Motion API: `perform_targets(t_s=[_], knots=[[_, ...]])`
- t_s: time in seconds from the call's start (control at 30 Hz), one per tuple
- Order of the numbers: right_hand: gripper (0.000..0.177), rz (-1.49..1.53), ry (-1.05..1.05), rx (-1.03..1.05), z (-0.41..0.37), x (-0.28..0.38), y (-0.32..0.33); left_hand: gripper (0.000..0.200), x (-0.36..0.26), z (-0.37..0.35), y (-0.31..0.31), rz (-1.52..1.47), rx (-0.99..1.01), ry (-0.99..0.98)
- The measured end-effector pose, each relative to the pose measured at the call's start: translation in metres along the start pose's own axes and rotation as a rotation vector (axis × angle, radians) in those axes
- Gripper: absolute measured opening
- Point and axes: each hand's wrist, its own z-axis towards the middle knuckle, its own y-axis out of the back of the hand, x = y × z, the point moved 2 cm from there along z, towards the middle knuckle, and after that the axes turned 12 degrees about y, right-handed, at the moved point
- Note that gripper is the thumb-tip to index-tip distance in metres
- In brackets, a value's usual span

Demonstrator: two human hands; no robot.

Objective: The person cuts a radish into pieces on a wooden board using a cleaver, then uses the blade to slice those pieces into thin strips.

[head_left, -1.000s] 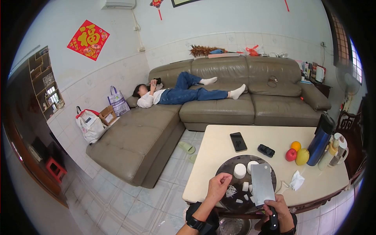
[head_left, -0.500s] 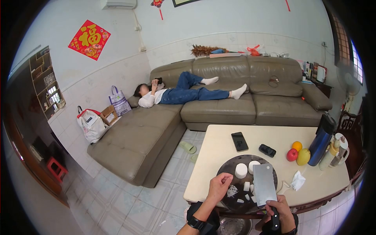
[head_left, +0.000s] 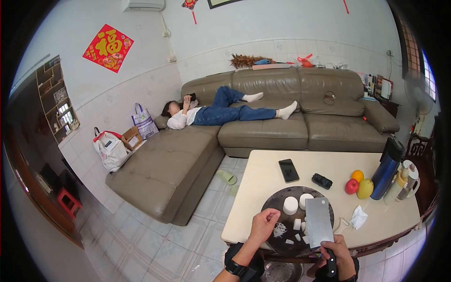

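Note:
My right hand [head_left: 340,254] grips the black handle of a cleaver [head_left: 320,221], its broad blade tilted up over the right side of a round dark cutting board [head_left: 286,190]. My left hand [head_left: 264,225] is at the board's left edge, thumb and fingertips pinched together; whatever they hold, if anything, is too small to make out. Close to those fingers lies a little heap of thin white shreds [head_left: 279,230]. Thick white cylindrical pieces [head_left: 290,205] stand toward the back of the board. Smaller white chunks [head_left: 297,224] lie between my hands, some partly hidden by the blade.
The cream table [head_left: 249,178] also bears a phone [head_left: 288,170], a dark folded object [head_left: 322,181], fruit [head_left: 365,189], a blue flask [head_left: 388,162], bottles and a crumpled tissue [head_left: 359,217]. A metal basin [head_left: 282,271] is below the table edge. Another person [head_left: 235,114] lies on the sofa [head_left: 174,174].
The whole view has shifted very slightly to the right. Both hands keep the same pose, and the cleaver stays tilted over the board.

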Motion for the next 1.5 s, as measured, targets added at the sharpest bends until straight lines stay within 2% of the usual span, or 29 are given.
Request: perform_targets(t_s=[0.97, 1.07, 1.13, 1.17, 1.23, 1.27, 1.33, 1.43, 1.5], knots=[[0.008, -0.067, 0.004, 0.035, -0.004, 0.004, 0.003, 0.014, 0.002, 0.0, 0.005, 0.027, -0.006, -0.023], [0.009, -0.076, -0.006, -0.005, -0.005, 0.008, -0.003, 0.024, -0.002, 0.0, 0.005, 0.018, 0.038, 0.057], [0.009, -0.054, 0.009, 0.019, -0.002, 0.005, 0.0, 0.052, -0.025, 0.003, 0.019, 0.172, -0.181, -0.202], [0.009, -0.044, 0.031, 0.026, -0.001, 0.002, 0.003, 0.052, -0.03, 0.01, 0.028, 0.178, -0.196, -0.206], [0.009, -0.023, 0.046, 0.042, 0.002, 0.0, 0.0, 0.076, -0.04, 0.023, 0.053, -0.04, -0.336, -0.282], [0.009, -0.011, 0.041, 0.031, 0.003, 0.002, -0.002, 0.076, -0.06, 0.019, 0.062, -0.03, -0.337, -0.286], [0.008, 0.004, 0.039, 0.012, 0.002, 0.002, -0.002, 0.079, -0.102, -0.003, 0.076, -0.102, -0.566, -0.262], [0.008, 0.002, 0.031, 0.015, 0.004, 0.001, -0.001, 0.078, -0.106, -0.008, 0.075, -0.097, -0.629, -0.344], [0.008, -0.034, 0.032, 0.039, 0.004, -0.002, 0.001, 0.078, -0.085, 0.001, 0.064, -0.075, -0.578, -0.303]])
